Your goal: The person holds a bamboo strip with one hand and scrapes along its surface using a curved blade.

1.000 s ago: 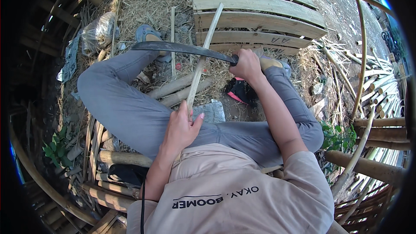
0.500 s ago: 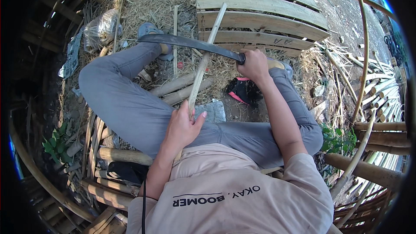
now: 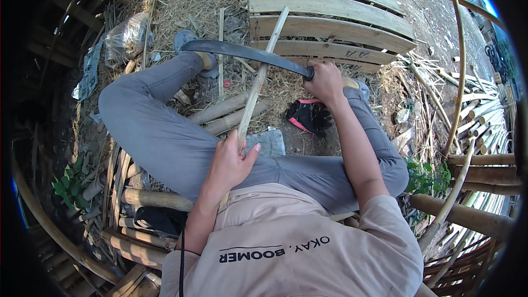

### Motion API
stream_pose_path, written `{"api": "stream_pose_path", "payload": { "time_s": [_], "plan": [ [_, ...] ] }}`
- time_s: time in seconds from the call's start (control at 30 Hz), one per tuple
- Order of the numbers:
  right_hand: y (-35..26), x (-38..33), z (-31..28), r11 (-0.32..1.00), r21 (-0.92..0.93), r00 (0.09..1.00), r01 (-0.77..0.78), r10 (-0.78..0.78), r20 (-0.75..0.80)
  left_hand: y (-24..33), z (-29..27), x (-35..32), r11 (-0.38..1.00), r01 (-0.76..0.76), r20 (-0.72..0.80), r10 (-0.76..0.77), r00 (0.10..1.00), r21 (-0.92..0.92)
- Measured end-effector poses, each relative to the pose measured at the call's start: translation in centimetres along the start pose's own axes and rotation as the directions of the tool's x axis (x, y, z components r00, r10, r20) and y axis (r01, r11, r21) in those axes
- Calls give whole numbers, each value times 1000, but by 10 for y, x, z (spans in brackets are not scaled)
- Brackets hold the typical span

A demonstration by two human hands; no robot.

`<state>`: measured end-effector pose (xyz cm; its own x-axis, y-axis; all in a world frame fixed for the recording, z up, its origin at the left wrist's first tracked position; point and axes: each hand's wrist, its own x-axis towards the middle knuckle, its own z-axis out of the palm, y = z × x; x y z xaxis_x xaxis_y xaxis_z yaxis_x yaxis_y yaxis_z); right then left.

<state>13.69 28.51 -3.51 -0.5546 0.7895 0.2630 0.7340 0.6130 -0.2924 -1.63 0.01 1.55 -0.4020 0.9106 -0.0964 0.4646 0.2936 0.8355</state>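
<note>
My left hand (image 3: 231, 164) is closed around the lower part of a pale bamboo strip (image 3: 254, 94), close to my waist. From there the strip slants up and away, its far end in front of a slatted wooden crate. My right hand (image 3: 324, 83) grips the black handle of a machete (image 3: 242, 53) with a long, curved dark blade. That blade reaches leftward over my left foot and crosses the strip around its middle; they appear to touch there.
The slatted wooden crate (image 3: 330, 19) stands ahead. Between my legs lie bamboo pieces (image 3: 225, 114), a flat grey stone (image 3: 265, 144) and a black-and-pink object (image 3: 309, 118). Cut bamboo poles (image 3: 487, 115) are stacked at right. A clear plastic bag (image 3: 125, 38) rests at far left on straw-covered ground.
The machete and my right hand have shifted very slightly, with the blade tip a little farther right. My left hand stays on the bamboo strip.
</note>
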Motion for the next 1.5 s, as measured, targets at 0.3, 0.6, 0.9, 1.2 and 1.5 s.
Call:
{"api": "stream_pose_path", "payload": {
  "time_s": [0.3,0.6,0.9,1.2,1.5],
  "plan": [
    [18,9,15,989,38,986,-144,147,-77,3,-2,4,1000,-22,32,22,999,8],
    [8,4,-8,996,-27,997,81,-81,-4,0,-1,3,998,-60,20,60,998,-13],
    [9,6,-12,999,-31,1000,9,-9,-9,2,-1,1,999,-19,28,18,999,35],
    [38,12,19,980,56,980,-188,192,-60,5,0,2,997,-78,33,79,996,-28],
    [19,11,-10,996,-67,998,-56,53,-45,1,-3,-2,996,-62,58,66,996,-60]
  ]
}}
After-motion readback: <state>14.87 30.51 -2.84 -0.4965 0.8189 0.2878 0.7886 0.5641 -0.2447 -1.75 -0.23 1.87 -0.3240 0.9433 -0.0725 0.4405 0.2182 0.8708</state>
